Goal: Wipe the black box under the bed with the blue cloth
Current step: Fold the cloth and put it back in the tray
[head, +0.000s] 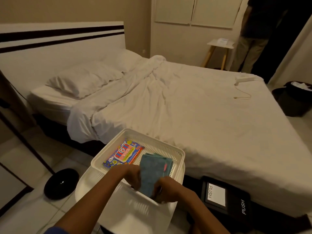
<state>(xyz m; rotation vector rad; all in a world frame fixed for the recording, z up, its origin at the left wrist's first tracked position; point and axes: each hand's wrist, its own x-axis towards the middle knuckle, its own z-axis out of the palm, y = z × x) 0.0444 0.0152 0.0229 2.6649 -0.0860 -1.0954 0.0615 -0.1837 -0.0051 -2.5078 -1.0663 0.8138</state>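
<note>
A folded blue cloth lies in a white slatted basket in front of the bed. My left hand grips the cloth's left edge. My right hand pinches its near right corner. The black box, marked PUSH on a white panel and on its lid, sits on the floor at the bed's near edge, right of my hands, partly under the mattress overhang.
A colourful wet-wipes pack lies in the basket beside the cloth. A round black object rests on the tiled floor at left. A black bin stands right of the bed. A person stands by a small side table.
</note>
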